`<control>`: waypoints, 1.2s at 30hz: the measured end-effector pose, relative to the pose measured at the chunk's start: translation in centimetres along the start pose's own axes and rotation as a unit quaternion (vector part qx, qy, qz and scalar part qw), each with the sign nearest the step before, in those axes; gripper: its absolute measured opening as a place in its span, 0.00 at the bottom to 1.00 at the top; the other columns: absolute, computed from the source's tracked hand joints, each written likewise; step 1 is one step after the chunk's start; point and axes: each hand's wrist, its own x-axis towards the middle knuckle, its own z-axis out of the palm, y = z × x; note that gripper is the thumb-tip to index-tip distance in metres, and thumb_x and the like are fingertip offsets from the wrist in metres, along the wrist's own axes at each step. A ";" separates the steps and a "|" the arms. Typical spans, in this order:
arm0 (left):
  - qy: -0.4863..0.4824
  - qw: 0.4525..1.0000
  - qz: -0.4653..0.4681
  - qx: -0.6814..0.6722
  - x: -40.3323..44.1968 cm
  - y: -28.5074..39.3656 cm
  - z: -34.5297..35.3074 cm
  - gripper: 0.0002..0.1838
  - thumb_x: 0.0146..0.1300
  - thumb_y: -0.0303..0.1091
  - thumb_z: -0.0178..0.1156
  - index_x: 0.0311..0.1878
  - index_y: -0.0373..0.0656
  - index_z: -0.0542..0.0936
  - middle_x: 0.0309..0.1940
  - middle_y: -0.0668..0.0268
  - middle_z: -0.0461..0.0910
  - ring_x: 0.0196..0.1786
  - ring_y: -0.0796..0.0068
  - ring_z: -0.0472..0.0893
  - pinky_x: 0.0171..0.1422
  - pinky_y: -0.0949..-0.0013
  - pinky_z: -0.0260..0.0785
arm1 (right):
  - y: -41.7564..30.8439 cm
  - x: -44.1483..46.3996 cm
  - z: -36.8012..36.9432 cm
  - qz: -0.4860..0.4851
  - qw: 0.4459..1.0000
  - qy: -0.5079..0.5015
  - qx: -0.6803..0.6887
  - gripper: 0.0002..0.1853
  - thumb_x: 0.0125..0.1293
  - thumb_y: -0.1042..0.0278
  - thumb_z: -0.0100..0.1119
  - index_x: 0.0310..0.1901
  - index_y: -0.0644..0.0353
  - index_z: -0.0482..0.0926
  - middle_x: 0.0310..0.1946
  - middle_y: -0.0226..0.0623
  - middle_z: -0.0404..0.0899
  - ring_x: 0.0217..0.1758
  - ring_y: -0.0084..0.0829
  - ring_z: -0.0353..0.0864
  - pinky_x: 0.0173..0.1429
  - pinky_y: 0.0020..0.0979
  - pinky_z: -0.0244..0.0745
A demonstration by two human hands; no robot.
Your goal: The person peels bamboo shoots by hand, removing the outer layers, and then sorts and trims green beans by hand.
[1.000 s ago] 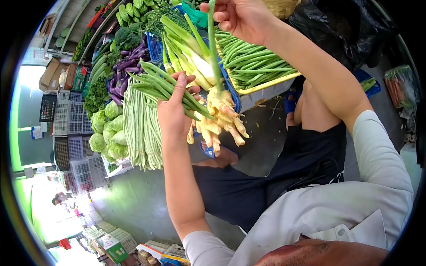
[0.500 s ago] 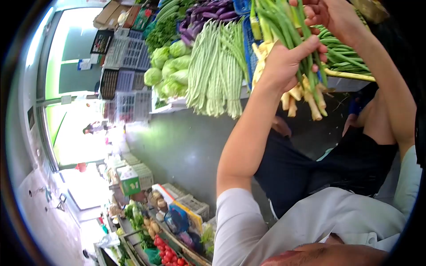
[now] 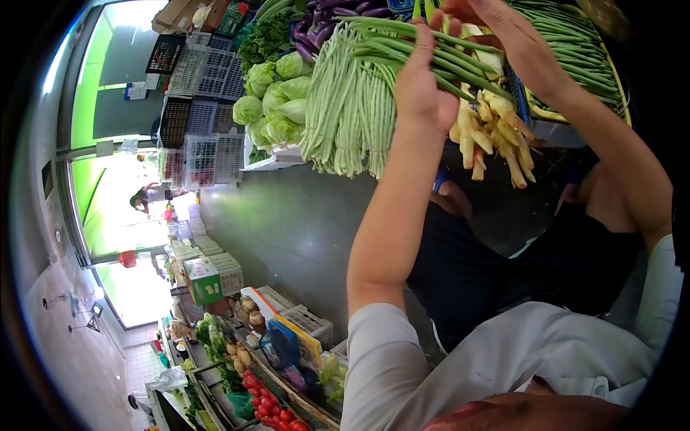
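Long green stalks (image 3: 431,50) lie nearly crosswise above the pale long beans (image 3: 345,108). My left hand (image 3: 425,93) is closed around them, thumb upward on the near side. Thick pale-yellow stalk bases (image 3: 496,133) cluster just to the right of that hand, over the edge of the display; whether they join the held stalks is hard to make out. My right hand (image 3: 514,39) is beside the upper part of the bundle, fingers stretched out toward the left, some of them cut off by the top edge.
Green beans (image 3: 575,54) fill a container at the upper right. Round green vegetables (image 3: 269,104) and purple eggplants (image 3: 313,32) are on the left of the display. Stacked plastic crates (image 3: 205,118) stand farther left; tomatoes (image 3: 266,402) lie in the lower-left stall.
The green stalks have swung from nearly upright to nearly level, their ends now pointing left over the long beans. My left hand has shifted left, and my right hand slightly left as well.
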 end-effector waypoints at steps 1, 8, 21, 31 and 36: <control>0.001 1.000 0.000 -0.004 0.3 0.3 -0.2 0.13 0.82 0.40 0.56 0.64 0.52 0.71 0.66 0.68 0.79 0.68 0.65 0.78 0.73 0.47 0.75 | 0.2 -0.2 0.6 -0.003 0.997 0.056 0.052 0.26 0.86 0.45 0.43 0.58 0.65 0.76 0.51 0.37 0.82 0.56 0.29 0.81 0.64 0.33 0.75; 0.093 0.984 0.073 0.133 0.1 -0.5 3.1 0.15 0.80 0.35 0.59 0.64 0.39 0.77 0.54 0.58 0.83 0.50 0.66 0.86 0.55 0.61 0.84 | -1.4 -1.0 4.0 0.183 0.916 0.143 0.327 0.37 0.82 0.32 0.36 0.57 0.63 0.79 0.52 0.44 0.85 0.58 0.39 0.83 0.68 0.41 0.74; 0.059 0.940 0.150 0.301 -0.4 -0.9 3.9 0.11 0.81 0.35 0.58 0.56 0.38 0.80 0.42 0.67 0.85 0.44 0.79 0.84 0.43 0.73 0.78 | -0.2 0.0 2.8 0.152 0.958 0.101 0.220 0.41 0.82 0.30 0.28 0.63 0.59 0.80 0.59 0.38 0.83 0.62 0.35 0.79 0.71 0.39 0.70; 0.039 0.980 0.188 0.046 0.6 -0.5 3.4 0.12 0.82 0.38 0.54 0.60 0.42 0.74 0.57 0.59 0.82 0.61 0.63 0.83 0.70 0.56 0.77 | 1.5 -0.1 3.4 0.144 0.927 0.080 0.337 0.47 0.75 0.19 0.34 0.56 0.66 0.77 0.55 0.45 0.80 0.63 0.40 0.79 0.72 0.41 0.72; 0.051 0.984 0.147 0.082 -0.4 -1.6 4.4 0.11 0.83 0.38 0.54 0.59 0.42 0.74 0.58 0.57 0.81 0.63 0.62 0.82 0.71 0.54 0.77 | -0.2 -0.7 3.5 0.169 0.874 0.105 0.443 0.43 0.75 0.21 0.38 0.55 0.61 0.79 0.49 0.39 0.83 0.57 0.35 0.82 0.69 0.39 0.75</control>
